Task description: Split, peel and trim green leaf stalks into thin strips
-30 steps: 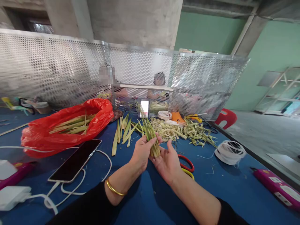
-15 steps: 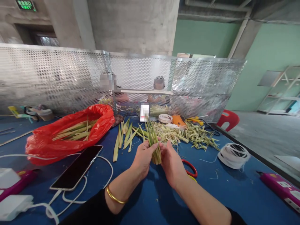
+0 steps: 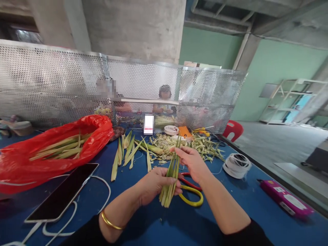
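Note:
A bundle of green-yellow leaf strips [image 3: 167,195] stands tilted between my hands, over the blue table. My left hand [image 3: 159,182] wraps round its lower part, thumb across the front. Higher up, my right hand [image 3: 188,159] pinches the thin upper ends between thumb and fingers. Beneath and behind the hands lie scissors [image 3: 195,198] with one yellow and one red handle loop, their blades hidden. Loose leaf pieces [image 3: 130,150] lie beyond my left hand. A heap of pale shredded leaf [image 3: 164,141] spreads behind the bundle.
A red plastic bag [image 3: 94,126] holding long leaves is at left, near a phone [image 3: 64,191] with white cables. To the right are a white roll of strip [image 3: 237,165] and a purple device [image 3: 284,198]. A perforated metal screen [image 3: 143,78] stands behind, with people beyond it.
My right hand has moved up to the bundle's upper ends, while the left has lowered with its base. The view has swung right, and more of the scissors shows.

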Motion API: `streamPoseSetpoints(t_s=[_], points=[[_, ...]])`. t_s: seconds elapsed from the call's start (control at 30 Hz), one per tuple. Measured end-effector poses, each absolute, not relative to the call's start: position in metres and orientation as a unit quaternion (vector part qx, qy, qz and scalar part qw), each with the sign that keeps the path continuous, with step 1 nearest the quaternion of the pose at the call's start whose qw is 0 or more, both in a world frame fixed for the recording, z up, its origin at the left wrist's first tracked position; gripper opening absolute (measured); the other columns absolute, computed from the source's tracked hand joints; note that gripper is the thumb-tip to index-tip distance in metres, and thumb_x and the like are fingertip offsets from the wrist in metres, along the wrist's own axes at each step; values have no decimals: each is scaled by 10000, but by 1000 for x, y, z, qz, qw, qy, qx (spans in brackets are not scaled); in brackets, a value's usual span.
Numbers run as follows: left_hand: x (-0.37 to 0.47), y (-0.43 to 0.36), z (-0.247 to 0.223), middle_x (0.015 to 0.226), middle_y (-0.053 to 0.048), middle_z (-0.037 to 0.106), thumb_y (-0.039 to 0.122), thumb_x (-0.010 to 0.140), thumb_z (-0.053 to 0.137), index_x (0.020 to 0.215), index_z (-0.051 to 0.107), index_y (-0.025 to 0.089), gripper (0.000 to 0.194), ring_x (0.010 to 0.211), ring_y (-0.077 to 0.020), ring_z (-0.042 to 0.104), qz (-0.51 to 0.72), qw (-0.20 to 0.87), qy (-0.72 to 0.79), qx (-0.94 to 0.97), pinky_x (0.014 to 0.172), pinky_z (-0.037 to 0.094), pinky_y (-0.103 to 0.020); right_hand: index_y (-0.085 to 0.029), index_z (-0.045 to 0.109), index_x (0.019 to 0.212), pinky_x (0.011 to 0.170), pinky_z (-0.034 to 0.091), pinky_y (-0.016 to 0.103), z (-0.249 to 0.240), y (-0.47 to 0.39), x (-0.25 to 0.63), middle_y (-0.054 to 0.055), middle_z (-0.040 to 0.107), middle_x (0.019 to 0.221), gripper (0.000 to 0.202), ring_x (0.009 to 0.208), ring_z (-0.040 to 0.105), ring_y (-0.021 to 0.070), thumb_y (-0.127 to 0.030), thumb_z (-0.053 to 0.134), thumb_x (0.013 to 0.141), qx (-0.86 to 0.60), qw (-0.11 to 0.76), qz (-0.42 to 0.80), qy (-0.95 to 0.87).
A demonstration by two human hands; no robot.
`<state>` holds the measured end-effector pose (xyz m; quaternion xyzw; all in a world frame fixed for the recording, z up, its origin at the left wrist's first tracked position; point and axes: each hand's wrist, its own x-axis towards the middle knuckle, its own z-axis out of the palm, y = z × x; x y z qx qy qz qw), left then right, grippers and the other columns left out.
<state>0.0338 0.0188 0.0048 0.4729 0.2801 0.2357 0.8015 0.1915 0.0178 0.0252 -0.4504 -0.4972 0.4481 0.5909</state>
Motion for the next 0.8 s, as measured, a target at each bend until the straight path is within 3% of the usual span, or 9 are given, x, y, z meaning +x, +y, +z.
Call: streamPoseSetpoints(t_s=[0.1,0.2,0.27,0.37,0.53,0.67,0.8], points=[[32,20,5,699,-42,631,184,665,709,895,679,112,243,640,-157,627,205,818,264,468,719,502,-330,-144,705,767,445,170,224,25,19,192,-78,343,487,279,447,231,60,-410,690,684,-438,602,451,-492],[31,23,5,676,-5,567,241,708,673,896,671,137,215,562,-111,545,209,821,266,460,574,472,-253,-143,691,734,449,173,226,25,19,191,-78,351,476,250,449,254,63,-390,679,693,-439,621,434,-482],[31,24,6,640,16,504,366,767,615,883,666,135,264,487,-73,446,219,814,279,460,455,370,-190,-143,682,716,452,190,225,26,19,190,-77,361,465,234,449,276,65,-377,672,699,-438,632,421,-480],[32,25,8,595,45,411,497,813,517,827,651,136,386,435,-42,308,229,795,297,477,401,229,-160,-146,669,695,453,211,221,26,20,190,-79,379,460,207,446,295,62,-352,678,700,-431,642,417,-478],[29,25,13,541,66,319,439,840,477,723,620,152,341,411,-48,241,191,788,320,490,394,193,-166,-149,654,663,444,238,219,28,22,197,-70,435,505,202,441,340,52,-344,703,681,-398,669,436,-451],[22,29,20,530,53,376,419,837,491,732,639,157,319,395,-54,296,159,796,313,493,385,248,-171,-147,657,669,439,268,214,28,22,201,-55,492,532,204,438,390,51,-343,713,677,-394,675,445,-438],[17,31,26,689,-52,611,464,852,462,852,680,136,394,536,-116,558,177,770,313,527,572,463,-230,-157,604,596,460,306,221,25,18,191,-48,512,502,210,442,408,66,-312,705,694,-409,649,446,-462]])
